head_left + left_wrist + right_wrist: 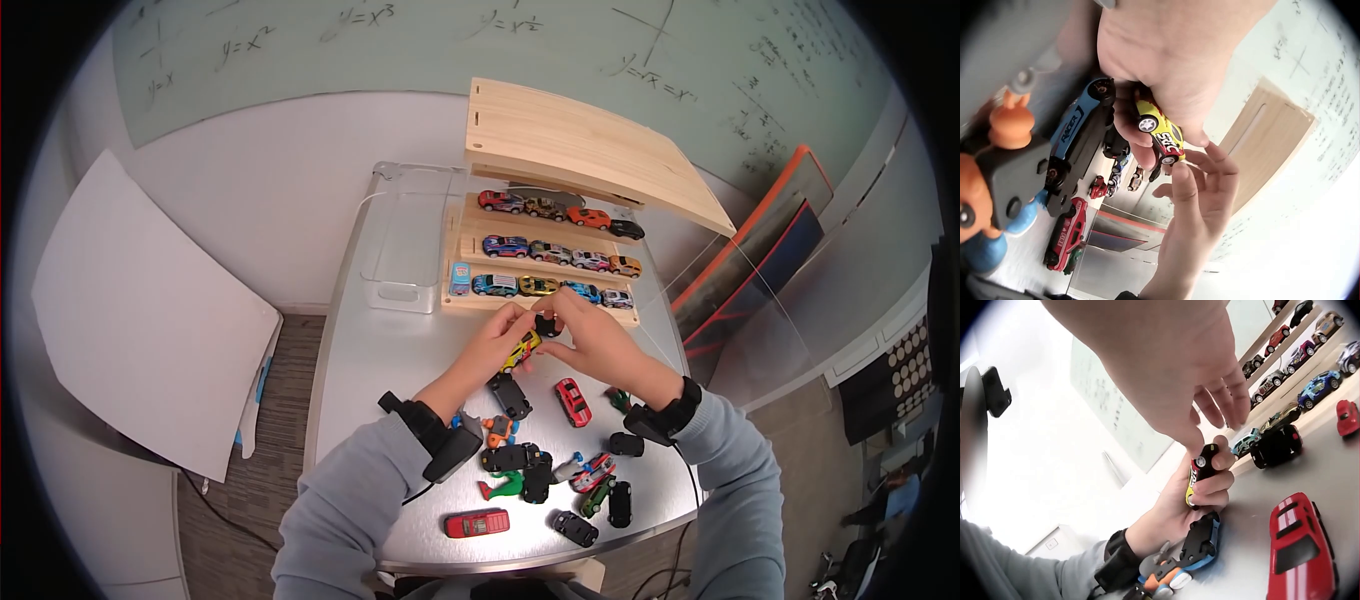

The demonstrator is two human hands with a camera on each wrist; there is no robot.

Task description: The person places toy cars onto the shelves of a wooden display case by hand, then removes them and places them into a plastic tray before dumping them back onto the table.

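My left hand grips a small yellow, red and black toy car between thumb and fingers, above the metal table. The right hand hovers at the car's end with loosely bent fingers and its thumb close to it; whether the thumb touches is unclear. A black car lies on the table just beyond the held car. Below the left hand is a blue car with a dark underside.
Behind the hands, a tiered wooden rack holds rows of toy cars under a raised wooden panel. Left of it stands a clear bin. A red car, other cars and small figures lie scattered nearer the body.
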